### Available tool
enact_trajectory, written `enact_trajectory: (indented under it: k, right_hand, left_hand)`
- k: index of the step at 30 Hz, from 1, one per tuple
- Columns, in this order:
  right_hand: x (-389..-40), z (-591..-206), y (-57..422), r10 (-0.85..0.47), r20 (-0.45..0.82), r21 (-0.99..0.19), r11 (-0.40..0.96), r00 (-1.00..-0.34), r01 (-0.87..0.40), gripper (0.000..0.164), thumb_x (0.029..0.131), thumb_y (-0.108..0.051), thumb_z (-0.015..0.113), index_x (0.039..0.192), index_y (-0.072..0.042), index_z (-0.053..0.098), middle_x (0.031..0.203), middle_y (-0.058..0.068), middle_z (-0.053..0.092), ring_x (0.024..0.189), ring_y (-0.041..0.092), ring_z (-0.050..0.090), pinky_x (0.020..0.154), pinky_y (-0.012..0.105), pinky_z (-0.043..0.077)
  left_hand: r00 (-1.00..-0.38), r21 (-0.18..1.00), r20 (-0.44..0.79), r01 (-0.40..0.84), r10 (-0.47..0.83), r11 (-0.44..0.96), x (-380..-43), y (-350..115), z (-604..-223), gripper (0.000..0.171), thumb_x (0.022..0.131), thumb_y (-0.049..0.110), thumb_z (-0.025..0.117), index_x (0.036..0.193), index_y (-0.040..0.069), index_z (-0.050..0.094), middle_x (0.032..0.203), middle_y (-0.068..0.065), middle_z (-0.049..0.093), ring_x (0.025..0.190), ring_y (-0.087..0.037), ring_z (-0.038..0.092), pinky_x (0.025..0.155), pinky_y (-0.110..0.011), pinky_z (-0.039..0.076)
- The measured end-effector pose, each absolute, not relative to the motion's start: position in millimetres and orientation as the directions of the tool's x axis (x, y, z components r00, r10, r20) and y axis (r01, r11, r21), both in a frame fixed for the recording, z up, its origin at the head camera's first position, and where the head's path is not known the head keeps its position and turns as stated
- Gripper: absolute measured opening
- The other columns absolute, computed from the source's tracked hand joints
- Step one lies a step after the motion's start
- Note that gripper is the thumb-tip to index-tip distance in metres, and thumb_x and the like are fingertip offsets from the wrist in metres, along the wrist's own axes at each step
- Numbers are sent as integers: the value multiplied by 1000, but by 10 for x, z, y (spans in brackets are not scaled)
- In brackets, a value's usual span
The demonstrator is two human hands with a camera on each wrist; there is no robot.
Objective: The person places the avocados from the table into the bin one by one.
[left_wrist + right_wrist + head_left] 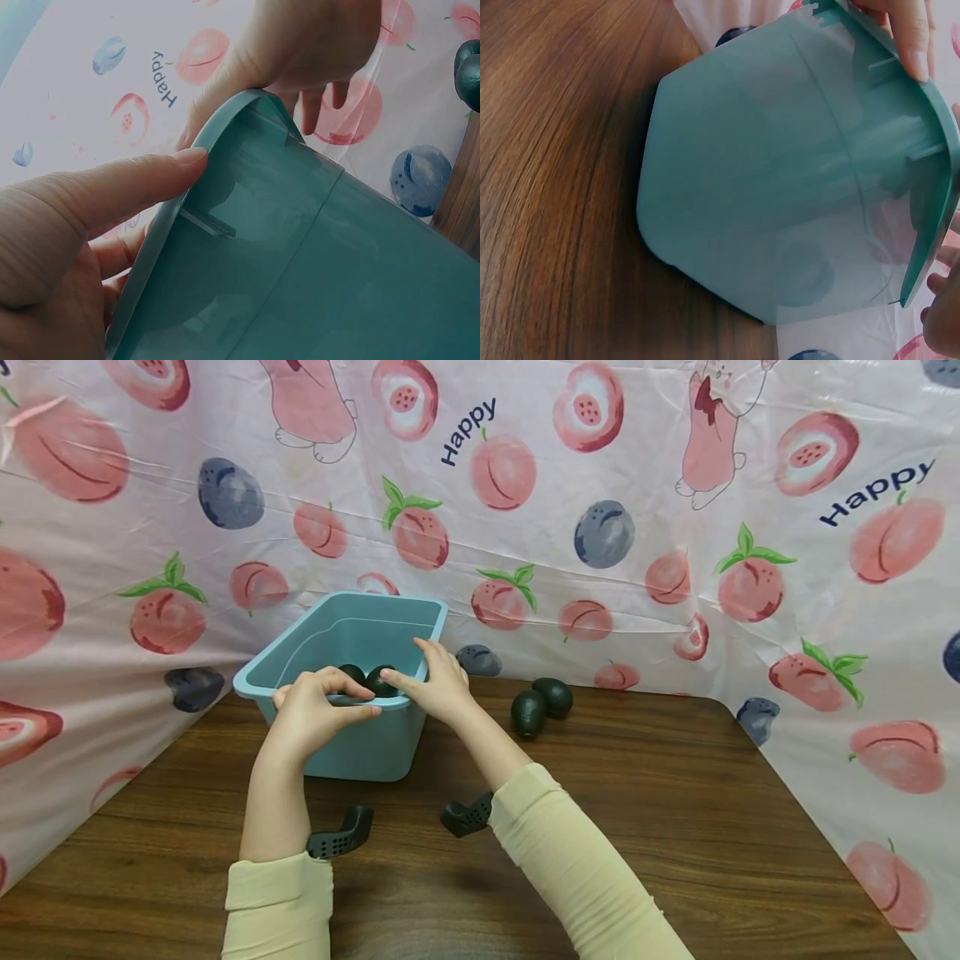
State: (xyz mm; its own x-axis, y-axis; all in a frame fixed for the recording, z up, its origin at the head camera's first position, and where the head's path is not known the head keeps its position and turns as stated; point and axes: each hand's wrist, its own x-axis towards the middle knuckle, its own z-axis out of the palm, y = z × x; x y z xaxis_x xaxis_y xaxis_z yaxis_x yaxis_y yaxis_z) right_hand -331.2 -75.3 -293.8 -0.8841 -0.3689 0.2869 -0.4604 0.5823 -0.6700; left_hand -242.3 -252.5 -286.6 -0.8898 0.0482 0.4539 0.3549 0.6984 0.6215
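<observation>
A light blue plastic bin [360, 743] stands on the table. My left hand [318, 706] pinches the near rim at its left part, with the thumb on the outside and fingers over the inner side. At the near right corner my right hand [438, 685] grips the rim, its thumb over the inner side and fingers along the outer right wall. Both hands show on the rim in the left wrist view, the left thumb [165, 176] nearest. Inside the bin lie dark green avocados; one avocado [382, 681] is partly covered by the right thumb and the rim.
Two more avocados lie on the wooden table [637, 810] right of the bin: a front avocado [528, 713] and one avocado [555, 697] touching it behind. A fruit-printed curtain [525, 543] hangs behind. Black wrist mounts [341, 835] sit under both wrists.
</observation>
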Motion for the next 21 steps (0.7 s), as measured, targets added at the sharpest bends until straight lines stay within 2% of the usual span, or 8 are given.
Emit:
enact_trajectory:
  k: [9,21]
  right_hand:
    - [-3303,-3001,-677,-414,297,-631,591,-860,-503,80,89,-57,56,153,-21,25,158,4,19,143,22,13,112,48,9]
    - [-3287,-3021,-595,-443,303,-628,573,-844,-526,86,89,-57,57,155,-23,14,159,7,12,145,23,5,112,50,3]
  left_hand:
    - [-889,621,455,358,52,697,-2417,-2527,-2862,21,78,22,81,90,5,75,94,-10,64,100,-35,49,95,-60,8]
    - [-888,621,457,356,47,698,-2421,-2525,-2863,20,78,20,82,89,5,75,94,-10,64,99,-35,50,94,-59,9]
